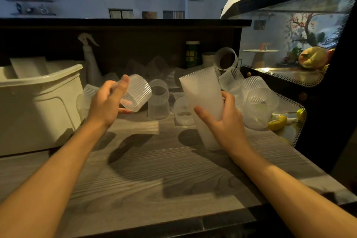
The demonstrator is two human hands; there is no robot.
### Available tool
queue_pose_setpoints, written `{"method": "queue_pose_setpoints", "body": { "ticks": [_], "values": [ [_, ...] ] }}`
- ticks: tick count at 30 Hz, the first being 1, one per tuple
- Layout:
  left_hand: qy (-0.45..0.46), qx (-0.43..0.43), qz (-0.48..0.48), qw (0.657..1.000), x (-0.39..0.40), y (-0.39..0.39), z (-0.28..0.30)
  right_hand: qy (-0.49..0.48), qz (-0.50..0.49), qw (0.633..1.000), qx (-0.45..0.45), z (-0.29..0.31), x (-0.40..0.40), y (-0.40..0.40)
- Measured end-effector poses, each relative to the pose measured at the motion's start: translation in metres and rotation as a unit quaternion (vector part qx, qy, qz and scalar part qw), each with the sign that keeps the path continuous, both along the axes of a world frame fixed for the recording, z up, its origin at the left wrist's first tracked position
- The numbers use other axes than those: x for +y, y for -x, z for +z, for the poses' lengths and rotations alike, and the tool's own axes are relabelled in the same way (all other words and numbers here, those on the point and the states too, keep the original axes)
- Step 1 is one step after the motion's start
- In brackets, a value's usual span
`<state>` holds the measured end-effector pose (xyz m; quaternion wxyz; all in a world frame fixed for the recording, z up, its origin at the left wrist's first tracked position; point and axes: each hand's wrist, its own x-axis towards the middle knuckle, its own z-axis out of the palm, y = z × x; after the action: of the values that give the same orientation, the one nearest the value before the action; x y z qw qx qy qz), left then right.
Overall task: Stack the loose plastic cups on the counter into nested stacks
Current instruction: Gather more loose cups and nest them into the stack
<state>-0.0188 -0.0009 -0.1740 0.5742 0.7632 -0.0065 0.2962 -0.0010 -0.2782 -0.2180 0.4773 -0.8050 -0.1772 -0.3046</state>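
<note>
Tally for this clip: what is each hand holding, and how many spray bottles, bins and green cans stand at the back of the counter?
Single ribbed cup, in left hand: 1
Nested cup stack, in right hand: 1
Spray bottle: 1
White bin: 1
Green can: 1
Total: 5

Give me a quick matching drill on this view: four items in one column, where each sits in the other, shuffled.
Items:
1. single ribbed cup
2. tall cup stack
3. spray bottle
4. cream bin

Places:
A. far left on the counter
B. held in the left hand
C. at the back, behind the bin
D. held in the right hand

Pairs: 1-B, 2-D, 3-C, 4-A
</note>
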Motion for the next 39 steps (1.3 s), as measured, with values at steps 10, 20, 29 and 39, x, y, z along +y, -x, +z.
{"method": "queue_pose_setpoints", "body": {
  "ticks": [10, 20, 29, 39],
  "values": [
    [0.016, -0.179, -0.008, 0.984, -0.021, 0.016, 0.018, 0.083, -0.026, 0.994, -0.06, 0.002, 0.002, 0.001],
    [-0.152, -0.214, -0.054, 0.963, -0.037, 0.025, 0.016, 0.182, 0.024, 0.977, -0.104, 0.0, 0.009, 0.005],
    [-0.27, -0.116, -0.163, 0.942, -0.059, 0.025, 0.004, 0.191, 0.029, 0.974, -0.117, 0.0, 0.009, 0.007],
    [0.105, -0.024, -0.24, 0.965, -0.061, 0.018, -0.009, 0.171, 0.043, 0.98, -0.088, 0.002, 0.016, 0.01]
  ]
}}
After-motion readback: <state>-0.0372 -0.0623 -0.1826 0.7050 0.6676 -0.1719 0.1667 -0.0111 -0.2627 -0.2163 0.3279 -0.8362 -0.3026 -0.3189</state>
